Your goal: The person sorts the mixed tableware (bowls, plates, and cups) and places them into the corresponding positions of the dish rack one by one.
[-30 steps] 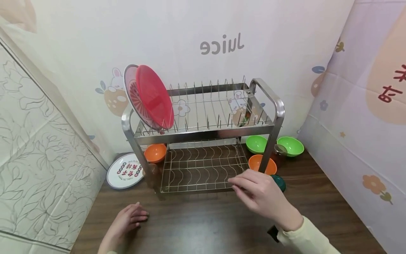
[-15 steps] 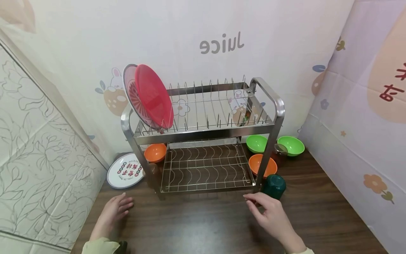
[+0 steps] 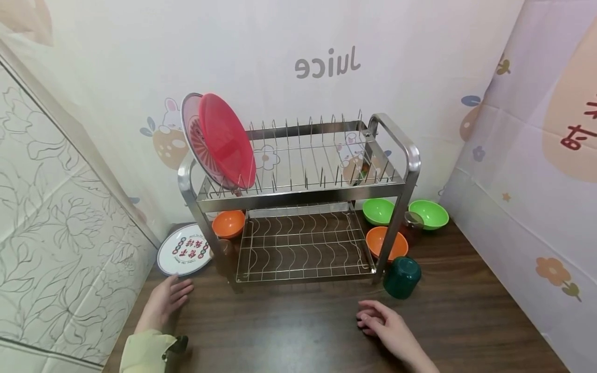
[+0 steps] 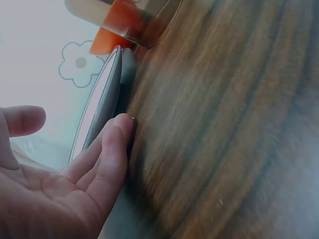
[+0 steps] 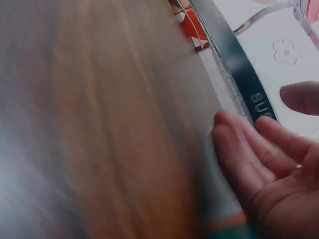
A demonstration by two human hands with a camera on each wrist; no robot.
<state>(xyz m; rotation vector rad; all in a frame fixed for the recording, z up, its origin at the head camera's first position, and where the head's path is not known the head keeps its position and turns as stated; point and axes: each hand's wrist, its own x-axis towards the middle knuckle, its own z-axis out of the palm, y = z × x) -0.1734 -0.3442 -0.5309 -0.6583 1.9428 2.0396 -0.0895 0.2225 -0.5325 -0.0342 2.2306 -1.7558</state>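
My left hand (image 3: 163, 303) is over the table just in front of a white plate (image 3: 169, 257) with red lettering, holding nothing. In the left wrist view its extended fingers (image 4: 113, 154) are close to the plate's rim; contact is unclear. Loosely bent and holding nothing, my right hand (image 3: 389, 329) is low over the table at the front right. A dark green cup (image 3: 402, 278) is the nearest thing to it. Between and beyond both hands stands a two-tier metal dish rack (image 3: 298, 198). A red plate (image 3: 228, 142) and a patterned plate (image 3: 188, 122) lean in its upper tier at the left.
An orange bowl (image 3: 228, 224) and a see-through brownish cup (image 3: 227, 249) are by the rack's left leg. Around its right leg are another orange bowl (image 3: 397, 247), two green bowls (image 3: 430, 215) and a clear cup (image 3: 413, 221). Printed curtains (image 3: 280, 31) close off the back.
My right hand has drawn back from the rack's lower front toward the right and nearer me, uncovering the dark green cup. My left hand has shifted left and forward toward the white plate.
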